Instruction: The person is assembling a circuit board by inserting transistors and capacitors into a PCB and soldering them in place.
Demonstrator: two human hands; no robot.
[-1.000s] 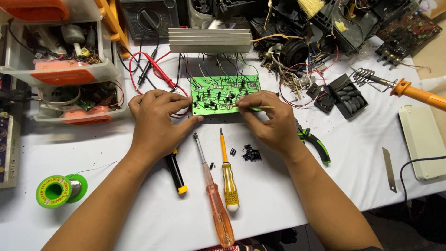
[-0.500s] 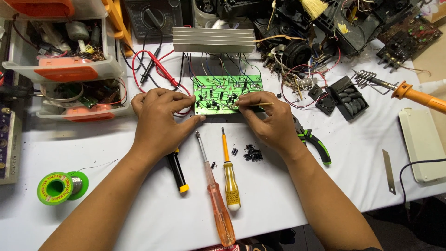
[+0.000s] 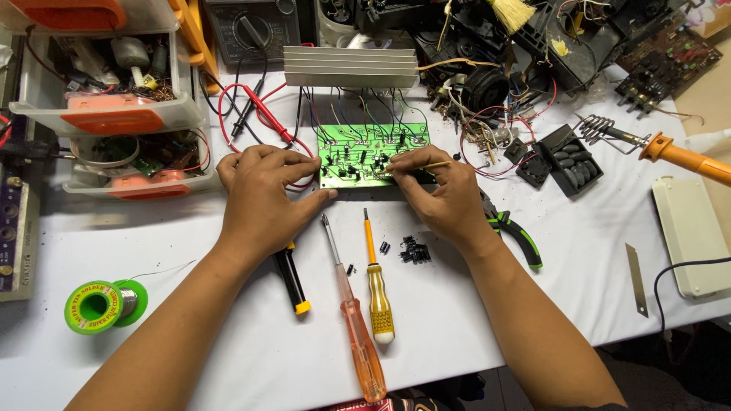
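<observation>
A green circuit board (image 3: 356,149) lies flat on the white table, wired to a ribbed aluminium heat sink (image 3: 350,68) behind it. My left hand (image 3: 263,199) grips the board's left edge, fingers on top and thumb along the near edge. My right hand (image 3: 448,196) rests at the board's right end and pinches a thin yellowish tool (image 3: 417,165) whose tip touches the board's lower right area. Small black components (image 3: 412,251) lie loose just near my right wrist.
Between my arms lie an orange screwdriver (image 3: 356,335), a yellow one (image 3: 378,293) and a black tool (image 3: 292,281). Green-handled pliers (image 3: 519,234) lie by my right wrist. A solder spool (image 3: 99,305) sits left, parts boxes (image 3: 114,122) far left, a soldering iron (image 3: 680,158) and white box (image 3: 689,228) right.
Both hands stay at the board with only slight finger shifts. The view itself has drifted a little.
</observation>
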